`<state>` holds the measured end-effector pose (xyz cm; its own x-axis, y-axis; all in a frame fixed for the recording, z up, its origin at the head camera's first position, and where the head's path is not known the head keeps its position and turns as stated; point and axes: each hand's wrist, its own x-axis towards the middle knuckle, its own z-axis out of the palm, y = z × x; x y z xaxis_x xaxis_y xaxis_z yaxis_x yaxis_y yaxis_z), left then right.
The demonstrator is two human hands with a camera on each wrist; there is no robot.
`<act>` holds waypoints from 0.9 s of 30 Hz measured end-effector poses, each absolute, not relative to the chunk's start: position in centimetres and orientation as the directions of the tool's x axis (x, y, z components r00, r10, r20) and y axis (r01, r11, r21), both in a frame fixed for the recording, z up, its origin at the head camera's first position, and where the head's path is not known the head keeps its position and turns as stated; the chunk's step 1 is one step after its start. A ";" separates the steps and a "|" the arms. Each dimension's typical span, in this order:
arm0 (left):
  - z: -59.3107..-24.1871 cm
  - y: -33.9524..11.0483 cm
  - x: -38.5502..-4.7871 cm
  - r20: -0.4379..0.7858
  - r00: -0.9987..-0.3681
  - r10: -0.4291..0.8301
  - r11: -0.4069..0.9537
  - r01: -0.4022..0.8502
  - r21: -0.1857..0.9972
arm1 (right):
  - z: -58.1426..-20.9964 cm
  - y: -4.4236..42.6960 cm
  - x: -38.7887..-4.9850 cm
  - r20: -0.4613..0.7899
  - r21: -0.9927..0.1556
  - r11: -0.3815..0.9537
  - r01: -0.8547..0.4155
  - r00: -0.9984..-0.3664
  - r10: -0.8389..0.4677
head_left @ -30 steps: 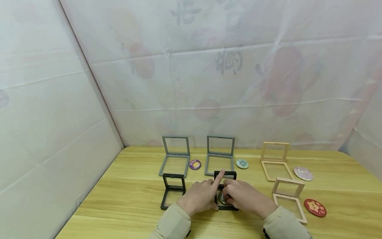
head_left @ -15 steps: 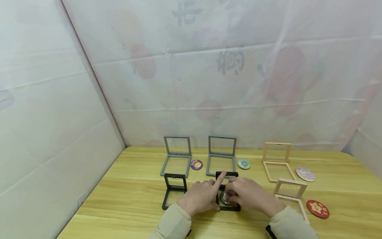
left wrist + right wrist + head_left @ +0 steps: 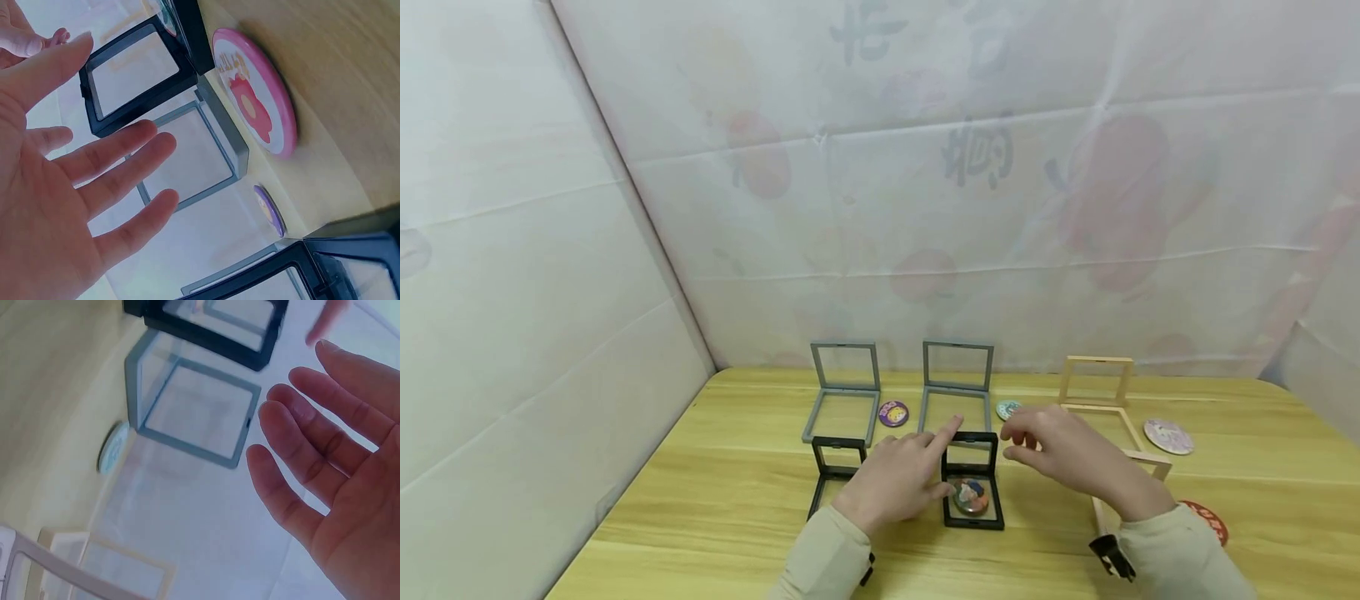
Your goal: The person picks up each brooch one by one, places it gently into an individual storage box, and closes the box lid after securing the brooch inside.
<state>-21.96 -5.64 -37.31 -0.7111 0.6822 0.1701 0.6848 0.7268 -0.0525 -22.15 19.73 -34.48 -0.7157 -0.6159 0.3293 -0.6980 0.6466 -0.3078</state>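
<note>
A pale back sheet (image 3: 865, 221) fills the upper middle of the frame before me, creased sideways, with faint reddish blotches (image 3: 758, 154) and grey characters (image 3: 977, 152) showing on it. Another whitish sheet (image 3: 512, 333) closes off the left, a dark slanting seam between them; a third (image 3: 1330, 358) edges the right. Below spreads a yellowish wood-grained table (image 3: 700, 483), its far corners rounded, under soft, even light.

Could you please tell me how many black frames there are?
2: the right black frame, front centre, holding a badge; the left black frame, partly hidden by the left hand.
</note>
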 end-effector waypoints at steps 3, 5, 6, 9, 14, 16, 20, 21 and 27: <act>-37.3 -5.8 -22.0 0.183 -0.705 0.685 0.724 0.687 -0.062 | -34.2 19.9 -22.3 0.343 -0.316 0.651 -0.690 -0.723 -0.599; -37.2 -5.8 -22.0 0.189 -0.704 0.684 0.724 0.687 -0.061 | -34.2 20.0 -22.3 0.340 -0.319 0.659 -0.681 -0.731 -0.591; -37.2 -5.8 -22.0 0.193 -0.705 0.682 0.725 0.686 -0.057 | -34.2 20.1 -22.4 0.337 -0.323 0.662 -0.677 -0.736 -0.588; -37.2 -5.9 -22.0 0.212 -0.703 0.679 0.726 0.685 -0.054 | -34.2 20.1 -22.4 0.329 -0.335 0.669 -0.664 -0.747 -0.577; -37.0 -6.0 -22.1 0.270 -0.678 0.684 0.716 0.694 -0.071 | -34.3 20.2 -22.4 0.320 -0.358 0.677 -0.644 -0.765 -0.559; -36.9 -6.2 -22.1 0.292 -0.665 0.687 0.711 0.699 -0.078 | -34.4 20.3 -22.4 0.320 -0.360 0.681 -0.638 -0.770 -0.552; -36.9 -6.4 -22.2 0.308 -0.661 0.684 0.709 0.702 -0.069 | -34.6 20.3 -22.5 0.329 -0.364 0.681 -0.636 -0.772 -0.545; -36.9 -6.4 -22.2 0.309 -0.662 0.683 0.709 0.702 -0.062 | -34.6 20.4 -22.5 0.331 -0.366 0.679 -0.636 -0.771 -0.544; -36.9 -6.4 -22.5 0.329 -0.677 0.658 0.725 0.688 -0.036 | -34.7 20.4 -22.6 0.342 -0.361 0.688 -0.630 -0.776 -0.530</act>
<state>-22.53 -6.42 -36.91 -0.6772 0.6582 0.3288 0.6876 0.7252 -0.0357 -22.56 20.44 -34.72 -0.7757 -0.5302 0.3421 -0.6295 0.6880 -0.3610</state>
